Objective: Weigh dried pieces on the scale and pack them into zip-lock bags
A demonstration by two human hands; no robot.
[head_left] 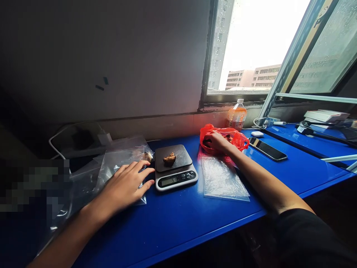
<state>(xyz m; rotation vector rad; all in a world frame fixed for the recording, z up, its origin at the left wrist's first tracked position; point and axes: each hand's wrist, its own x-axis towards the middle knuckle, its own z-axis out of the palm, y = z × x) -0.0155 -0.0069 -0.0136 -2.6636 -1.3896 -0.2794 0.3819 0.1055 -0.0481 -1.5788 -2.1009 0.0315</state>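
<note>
A kitchen scale [176, 181] with a dark weighing plate stands on the blue table, its display lit with small digits. On the plate lies a small brown lump [169, 159] with a rough, lighter top; its kind is unclear. Just left of the scale hovers my left hand [131, 180], fingers spread and holding nothing, over clear plastic bags [111, 158]. My right hand [216, 141] reaches down into a red plastic bag [240, 138] holding dark brown pieces. Its fingertips are hidden there, so any grip is not visible.
Flat clear bags [223, 178] lie in front of the red bag. To the right are a phone [267, 149] and a white earbud case [257, 134]. Behind stands an orange drink bottle [237, 114]. A metal frame [281, 59], cables and boxes [325, 117] occupy the far right.
</note>
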